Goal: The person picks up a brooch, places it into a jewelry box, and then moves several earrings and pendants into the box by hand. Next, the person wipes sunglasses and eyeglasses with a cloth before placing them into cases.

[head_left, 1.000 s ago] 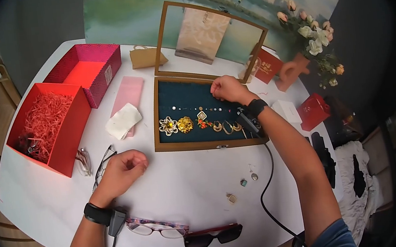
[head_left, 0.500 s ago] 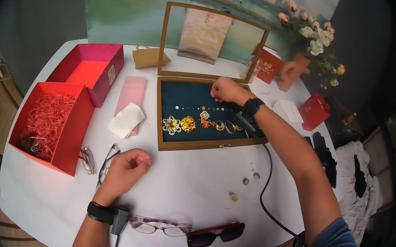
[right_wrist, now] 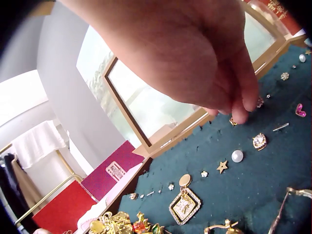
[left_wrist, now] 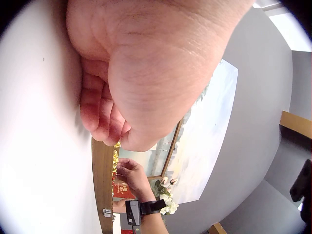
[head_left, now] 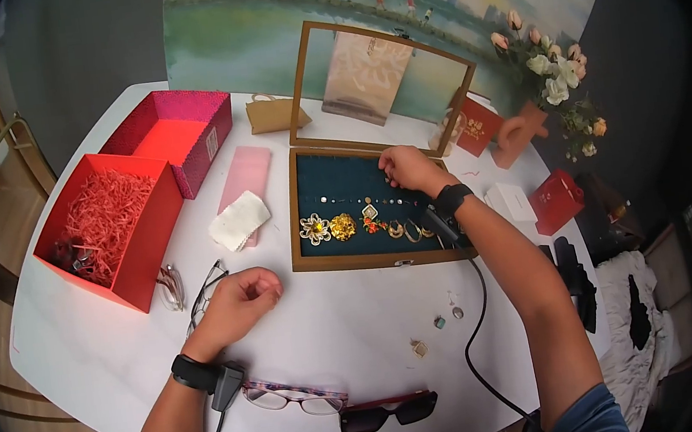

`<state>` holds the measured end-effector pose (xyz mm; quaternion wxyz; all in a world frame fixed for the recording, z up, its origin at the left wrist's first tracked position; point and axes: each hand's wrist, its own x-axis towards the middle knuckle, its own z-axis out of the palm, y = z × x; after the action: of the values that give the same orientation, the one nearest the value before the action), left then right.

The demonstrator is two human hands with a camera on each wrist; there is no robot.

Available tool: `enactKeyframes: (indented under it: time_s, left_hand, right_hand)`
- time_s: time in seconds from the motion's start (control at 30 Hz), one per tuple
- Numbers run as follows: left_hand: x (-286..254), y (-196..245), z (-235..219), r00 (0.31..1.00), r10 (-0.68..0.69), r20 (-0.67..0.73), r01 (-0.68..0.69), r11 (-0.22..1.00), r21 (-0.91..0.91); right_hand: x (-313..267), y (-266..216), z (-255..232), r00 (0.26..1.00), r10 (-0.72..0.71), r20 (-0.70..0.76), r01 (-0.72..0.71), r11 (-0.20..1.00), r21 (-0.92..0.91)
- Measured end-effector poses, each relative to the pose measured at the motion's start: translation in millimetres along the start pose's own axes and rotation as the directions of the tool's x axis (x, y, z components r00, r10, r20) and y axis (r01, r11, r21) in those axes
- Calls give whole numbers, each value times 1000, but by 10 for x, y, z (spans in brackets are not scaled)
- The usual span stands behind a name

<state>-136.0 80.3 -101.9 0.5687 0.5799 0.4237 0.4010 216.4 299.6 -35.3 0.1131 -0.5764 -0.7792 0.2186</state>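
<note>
My right hand (head_left: pixel 411 169) is low over the teal lining of an open wooden jewelry box (head_left: pixel 351 261). In the right wrist view its fingertips pinch a small gold stud earring (right_wrist: pixel 233 121) at the lining, partly hidden by the fingers. Around it sit small studs, including a pearl stud (right_wrist: pixel 237 156), a star stud (right_wrist: pixel 222 166) and a round crystal stud (right_wrist: pixel 260 141). Nearer the box front are a diamond-shaped drop earring (right_wrist: pixel 185 207), a gold flower brooch (head_left: pixel 343 227) and hoop earrings (head_left: pixel 413 230). Resting on the table, my left hand (head_left: pixel 241 309) is loosely curled and holds nothing.
The box's glass lid (head_left: pixel 388 133) stands raised behind. Left are a red box (head_left: pixel 149 247) of shredded paper, a purple box (head_left: pixel 206 151) and a white cloth (head_left: pixel 239 221). Eyeglasses (head_left: pixel 299 399), sunglasses (head_left: pixel 388 413) and loose earrings (head_left: pixel 419 348) lie in front. A cable (head_left: pixel 479 337) runs along the right arm.
The head view has shifted, so the scene sits a little lower and further right. The right hand stays over the same part of the box, and the left hand keeps its place on the table.
</note>
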Motion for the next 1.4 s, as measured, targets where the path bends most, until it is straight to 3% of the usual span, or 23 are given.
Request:
enactKeyframes:
  time_s: [0.23,0.33,0.4,0.5,0.53,0.57,0.73,0.97,1.07,1.13,1.2,1.27,1.4]
  left_hand:
    - [-4,3,-10,1000,15,17,-15,1000,27]
    - [3,-31,5,1000,31,1,-31,999,4]
    - [9,-32,-3,999,35,8,-35,999,13]
    - [9,-7,5,999,43,11,-43,999,26]
    - [11,5,0,1000,27,13,-28,999,42]
    - [10,12,-3,1000,12,15,-13,998,58]
    - [2,34,25,1000,13,-3,-13,998,54]
    - [-20,57,35,1000,19,3,-19,1000,-15]
    - [-27,95,22,999,-50,2,50,998,29]
    - [-22,101,30,1000,-30,5,30,998,47]
    - [-13,75,20,1000,-19,10,18,997,70]
    - [2,7,-1,1000,4,26,-5,1000,23]
    - [-2,22,6,1000,-8,9,8,999,44]
  right_hand:
    - [-109,13,42,939,-295,-176,233,923,-306]
    - [-417,-229,-84,982,-183,-53,183,983,-12]
    - [-814,-502,-127,947,-307,91,304,951,50]
    - [-1552,-816,-53,858,-352,373,376,927,8]
    - [-1769,-774,54,847,-367,386,407,913,-25]
    - [-1964,-773,140,839,-299,455,340,940,-9]
    - [-2522,-712,315,852,-272,446,350,931,-101]
    - [-2548,-589,485,843,-281,459,379,915,-137]
    - [-2420,-632,342,845,-342,411,388,921,-34]
    - [-2258,-711,142,899,-277,340,276,960,51]
    - [-2056,-628,30,902,-293,317,268,956,121]
    - [-1880,-590,-94,929,-214,301,160,968,196]
    - [-1416,-191,-258,971,-156,184,72,916,396]
